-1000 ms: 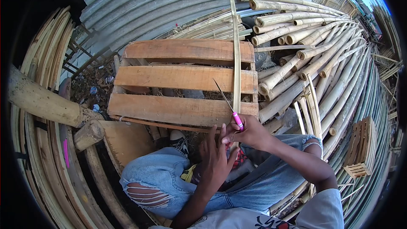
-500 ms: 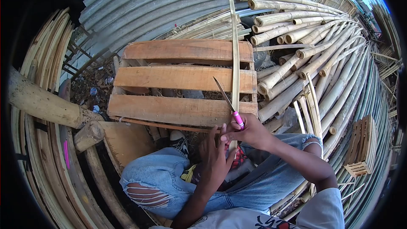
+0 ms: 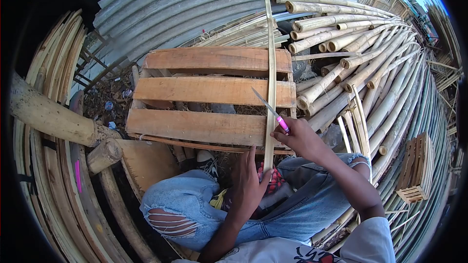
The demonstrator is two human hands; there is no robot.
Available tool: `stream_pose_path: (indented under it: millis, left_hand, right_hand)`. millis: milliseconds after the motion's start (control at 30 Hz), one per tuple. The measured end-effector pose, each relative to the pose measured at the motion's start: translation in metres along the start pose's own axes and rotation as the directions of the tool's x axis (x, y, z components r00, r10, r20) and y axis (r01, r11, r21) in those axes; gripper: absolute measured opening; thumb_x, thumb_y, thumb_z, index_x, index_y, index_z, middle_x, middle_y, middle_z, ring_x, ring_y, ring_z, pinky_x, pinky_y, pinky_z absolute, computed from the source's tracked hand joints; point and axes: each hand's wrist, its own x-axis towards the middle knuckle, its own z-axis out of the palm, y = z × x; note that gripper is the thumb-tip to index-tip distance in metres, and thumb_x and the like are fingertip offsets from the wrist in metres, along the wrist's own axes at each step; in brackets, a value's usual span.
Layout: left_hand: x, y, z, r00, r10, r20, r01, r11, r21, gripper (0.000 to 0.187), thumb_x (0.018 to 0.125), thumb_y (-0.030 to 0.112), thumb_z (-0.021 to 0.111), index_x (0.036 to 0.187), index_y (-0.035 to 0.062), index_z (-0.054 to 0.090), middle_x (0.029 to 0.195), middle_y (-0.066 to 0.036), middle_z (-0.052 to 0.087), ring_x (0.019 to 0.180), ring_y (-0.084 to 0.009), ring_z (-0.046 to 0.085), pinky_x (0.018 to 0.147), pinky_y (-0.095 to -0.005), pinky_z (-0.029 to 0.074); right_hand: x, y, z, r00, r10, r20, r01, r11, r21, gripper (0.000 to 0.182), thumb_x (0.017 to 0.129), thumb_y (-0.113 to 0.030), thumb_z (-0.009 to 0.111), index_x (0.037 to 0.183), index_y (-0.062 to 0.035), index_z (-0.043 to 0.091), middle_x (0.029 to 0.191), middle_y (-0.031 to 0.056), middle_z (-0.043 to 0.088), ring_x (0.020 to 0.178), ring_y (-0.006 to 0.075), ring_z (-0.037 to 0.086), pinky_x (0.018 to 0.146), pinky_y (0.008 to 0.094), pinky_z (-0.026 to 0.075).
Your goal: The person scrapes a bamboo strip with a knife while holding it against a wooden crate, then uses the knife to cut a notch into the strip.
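My right hand (image 3: pixel 301 140) is closed round the pink handle of a knife (image 3: pixel 282 123). The knife's thin blade points up and left, crossing over a long pale bamboo strip (image 3: pixel 271 75). Near its lower end, the strip passes through my left hand (image 3: pixel 247 183), thumb on one side and fingers on the other. From there the strip runs away from me across a slatted wooden crate (image 3: pixel 209 90) and past its far edge. Both hands are above my lap, at the crate's near side.
Bamboo poles (image 3: pixel 336 44) lie piled at the right, with a small slatted crate (image 3: pixel 414 168) on them. Split bamboo lengths (image 3: pixel 51 83) stand at the left beside a thick bamboo pole (image 3: pixel 53 112). Corrugated metal sheeting (image 3: pixel 209 2) closes off the back.
My right hand has moved right and slightly up, away from my left hand, taking the knife with it. The left hand has stayed at the strip's lower end.
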Motion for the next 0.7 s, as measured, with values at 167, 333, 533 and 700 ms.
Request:
stream_pose_path:
  millis: [167,333,533,700]
  left_hand:
    - [-0.004,-0.003,0.000,1.000,-0.016,0.009,0.016,0.999,0.027,0.071,0.084,0.026,0.065,0.138,0.0002,0.028,0.129,-0.024,0.040,0.119,-0.0412,0.042,0.099,-0.0469,0.035]
    - [-0.016,0.000,-0.002,0.988,-0.107,0.116,0.118,0.989,-0.091,0.061,0.084,0.025,0.064,0.132,-0.0003,0.036,0.125,-0.023,0.044,0.116,-0.0396,0.044,0.098,-0.0442,0.037]
    - [-0.028,0.007,0.011,0.984,0.168,0.066,-0.180,0.929,0.322,0.054,0.085,0.021,0.059,0.135,0.0087,0.043,0.145,-0.009,0.033,0.131,-0.0239,0.037,0.103,-0.0551,0.028]
    - [-0.030,0.001,0.019,0.984,0.168,0.053,-0.173,0.856,0.487,0.050,0.086,0.019,0.055,0.135,0.0120,0.045,0.144,-0.001,0.036,0.128,-0.0224,0.040,0.104,-0.0573,0.024]
  right_hand:
    - [0.001,0.009,0.005,0.991,-0.130,-0.027,0.128,0.990,-0.056,0.024,0.088,-0.018,0.060,0.081,0.0046,0.054,0.053,0.0143,0.050,0.045,0.0200,0.049,0.049,0.0352,0.040]
    - [-0.002,-0.001,0.000,0.998,-0.040,0.041,0.041,0.999,-0.016,0.028,0.088,-0.020,0.058,0.082,0.0071,0.053,0.064,0.0242,0.053,0.060,0.0396,0.053,0.058,0.0418,0.043]
    - [0.002,0.006,0.003,0.993,-0.120,-0.007,0.120,0.992,-0.028,0.040,0.091,-0.029,0.055,0.073,0.0062,0.056,0.054,0.0181,0.049,0.048,0.0281,0.047,0.052,0.0387,0.039]
    - [-0.002,0.017,0.003,0.982,-0.190,-0.007,0.190,0.981,-0.043,0.041,0.094,-0.031,0.050,0.076,0.0054,0.055,0.058,0.0218,0.052,0.056,0.0373,0.054,0.054,0.0426,0.042]
